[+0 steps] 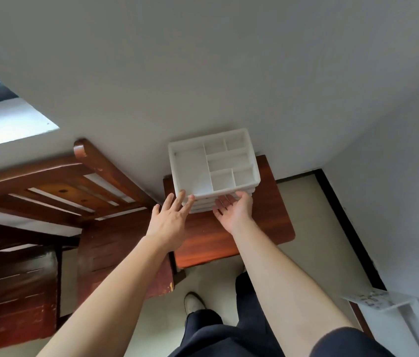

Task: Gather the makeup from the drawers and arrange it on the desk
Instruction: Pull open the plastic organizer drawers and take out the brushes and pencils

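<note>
A white plastic drawer organizer [190,166] stands at the back of a small red-brown wooden desk [275,212], against the wall. Its top tray is split into several compartments, and all look bare. Drawer fronts are stacked below the tray. My left hand [171,219] is spread, with its fingertips touching the front left corner of the organizer. My right hand [235,208] is palm up, its fingers under the tray's front edge at the drawer fronts. No makeup shows anywhere in view.
A dark wooden slatted chair or bed frame [56,191] stands left of the desk, close to my left arm. My legs and one shoe [193,302] are on the pale floor below. A white object [383,302] sits at the lower right by the wall.
</note>
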### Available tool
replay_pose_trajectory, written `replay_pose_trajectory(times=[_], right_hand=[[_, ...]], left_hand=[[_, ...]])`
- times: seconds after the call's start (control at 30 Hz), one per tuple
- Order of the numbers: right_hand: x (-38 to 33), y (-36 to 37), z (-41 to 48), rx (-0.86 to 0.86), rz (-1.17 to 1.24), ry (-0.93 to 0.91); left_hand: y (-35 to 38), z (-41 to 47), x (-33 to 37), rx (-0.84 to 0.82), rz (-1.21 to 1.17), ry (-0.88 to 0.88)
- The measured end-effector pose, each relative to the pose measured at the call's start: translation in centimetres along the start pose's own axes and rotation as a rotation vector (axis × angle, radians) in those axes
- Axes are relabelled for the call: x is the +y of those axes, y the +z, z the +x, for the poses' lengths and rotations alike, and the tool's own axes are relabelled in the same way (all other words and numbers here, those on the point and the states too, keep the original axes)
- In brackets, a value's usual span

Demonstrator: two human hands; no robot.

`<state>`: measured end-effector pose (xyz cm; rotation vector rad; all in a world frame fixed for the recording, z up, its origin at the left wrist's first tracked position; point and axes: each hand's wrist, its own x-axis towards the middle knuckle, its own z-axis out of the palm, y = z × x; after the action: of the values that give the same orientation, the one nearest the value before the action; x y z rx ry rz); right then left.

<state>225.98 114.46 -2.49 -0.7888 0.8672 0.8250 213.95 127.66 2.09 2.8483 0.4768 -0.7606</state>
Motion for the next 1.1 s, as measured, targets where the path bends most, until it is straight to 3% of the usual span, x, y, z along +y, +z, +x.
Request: replay_pose_trajectory(times=[0.1,0.47,0.77,1.1], right_hand=[[0.0,0.1,0.2,-0.017,0.037,0.019],[-0.1,-2.2,0.4,-0.071,-0.224,0.081],[-0.5,1.1,2.4,-0.047,-0.154,0.026],[-0.2,-0.6,3.0,-0.049,-0.298,0.037]], left_hand=[[-0.3,0.0,0.1,-0.014,0.004,-0.003],[-0.2,-0.4,0.6,0.008,0.047,-0.009],[0.0,0.2,0.5,0.04,0.058,-0.038],[-0.2,0.4,0.5,0.011,0.07,-0.023]])
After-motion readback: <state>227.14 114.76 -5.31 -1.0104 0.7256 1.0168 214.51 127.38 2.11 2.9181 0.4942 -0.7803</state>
